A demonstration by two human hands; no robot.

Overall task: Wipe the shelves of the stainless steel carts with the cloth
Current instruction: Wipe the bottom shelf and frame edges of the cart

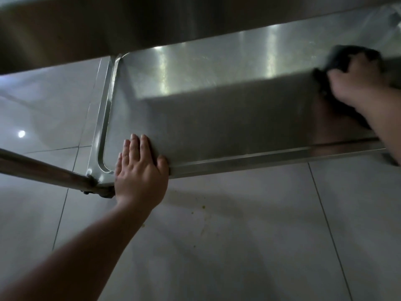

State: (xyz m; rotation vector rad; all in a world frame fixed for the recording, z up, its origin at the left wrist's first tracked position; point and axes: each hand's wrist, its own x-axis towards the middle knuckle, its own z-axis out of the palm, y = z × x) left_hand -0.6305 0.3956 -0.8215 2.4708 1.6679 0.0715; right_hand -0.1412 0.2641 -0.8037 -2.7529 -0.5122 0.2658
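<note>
Floor of pale glossy tiles (249, 235) filled the lower view, flecked with small yellowish crumbs. Above it stretched the lower stainless steel cart shelf (206, 109), a rimmed rectangular tray, with another steel shelf (108, 25) overhanging it. A round steel leg (43, 168) met the near-left corner. The left hand (138, 172) lay flat, fingers straight, across the near rim by that corner. The right hand (355, 83), blurred, gripped a dark crumpled cloth (338, 59) against the shelf's right end.

No text, label or number can be read anywhere.
</note>
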